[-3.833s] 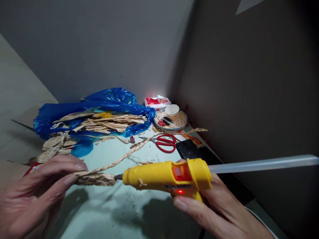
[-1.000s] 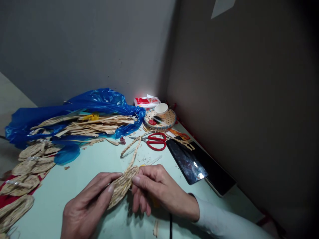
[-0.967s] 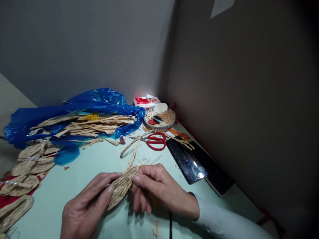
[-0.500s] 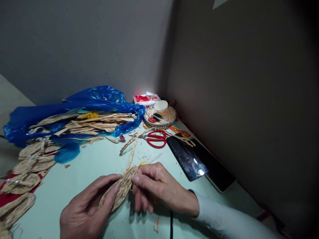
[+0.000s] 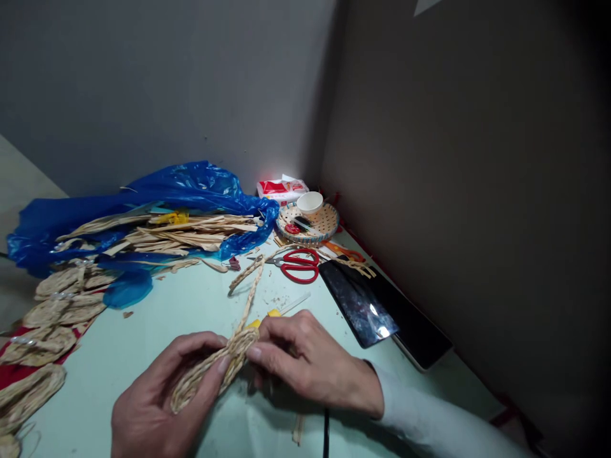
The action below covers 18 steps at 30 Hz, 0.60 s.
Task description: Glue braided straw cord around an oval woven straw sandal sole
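A flat oval coil of braided straw [image 5: 203,376] is held just above the table in the front middle. My left hand [image 5: 160,397] grips it with the thumb on the near face and the fingers behind. My right hand [image 5: 305,362] pinches the coil's right end between thumb and forefinger; its other fingers are mostly hidden. From the top of the coil a loose tail of straw braid [image 5: 251,299] runs up across the table toward the scissors. Something yellow [image 5: 273,313] shows behind my right hand, mostly covered, so its kind is unclear.
Red-handled scissors [image 5: 300,266] lie beyond the hands, and two dark flat devices [image 5: 358,302] rest at the right. A woven basket [image 5: 327,222] holds a white cup [image 5: 310,202]. Straw strips [image 5: 191,235] lie on a blue plastic bag [image 5: 191,181]. Finished-looking straw coils [image 5: 45,343] line the left.
The coil has tilted, its lower left end swinging out left and showing more of its edge. My right hand's lower fingers have curled in under it. More yellow shows behind the coil.
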Each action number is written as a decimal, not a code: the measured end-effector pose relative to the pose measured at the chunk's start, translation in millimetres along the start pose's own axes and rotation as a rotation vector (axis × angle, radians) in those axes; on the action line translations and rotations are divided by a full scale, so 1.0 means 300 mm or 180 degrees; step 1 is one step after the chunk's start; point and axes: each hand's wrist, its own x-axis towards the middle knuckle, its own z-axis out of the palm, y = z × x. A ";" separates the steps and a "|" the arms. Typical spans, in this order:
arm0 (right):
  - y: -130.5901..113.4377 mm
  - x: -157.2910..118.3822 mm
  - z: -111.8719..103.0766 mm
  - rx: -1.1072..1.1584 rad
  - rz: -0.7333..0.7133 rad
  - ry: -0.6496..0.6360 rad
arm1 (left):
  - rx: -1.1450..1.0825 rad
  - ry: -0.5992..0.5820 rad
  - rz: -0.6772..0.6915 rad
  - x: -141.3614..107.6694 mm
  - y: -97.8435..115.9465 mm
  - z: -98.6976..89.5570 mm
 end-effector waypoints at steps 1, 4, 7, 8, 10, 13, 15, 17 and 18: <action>-0.010 0.000 -0.019 -0.0259 -0.0124 0.0214 | 0.0094 -0.0001 0.0001 -0.002 0.003 -0.005; -0.027 0.004 -0.069 -0.0864 -0.0631 0.0864 | 0.0418 -0.0120 0.0251 -0.003 0.015 -0.018; -0.025 0.013 -0.096 -0.1422 -0.1321 0.0723 | 0.0589 -0.0251 0.0543 0.003 0.024 -0.025; -0.021 0.016 -0.100 -0.1691 -0.1504 0.0552 | 0.0613 -0.0274 0.0619 0.006 0.026 -0.026; -0.012 0.020 -0.104 -0.2254 -0.1681 0.0234 | 0.0611 -0.0330 0.0743 0.011 0.029 -0.026; -0.002 0.021 -0.111 -0.2672 -0.1657 0.0071 | 0.0600 -0.0422 0.0791 0.013 0.032 -0.025; -0.003 0.020 -0.118 -0.2710 -0.1717 0.0025 | 0.0549 -0.0424 0.0784 0.012 0.034 -0.024; -0.008 0.019 -0.126 -0.2679 -0.1764 -0.0052 | 0.0497 -0.0415 0.0751 0.012 0.036 -0.025; -0.011 0.019 -0.129 -0.2653 -0.1760 -0.0114 | 0.0484 -0.0418 0.0717 0.013 0.037 -0.026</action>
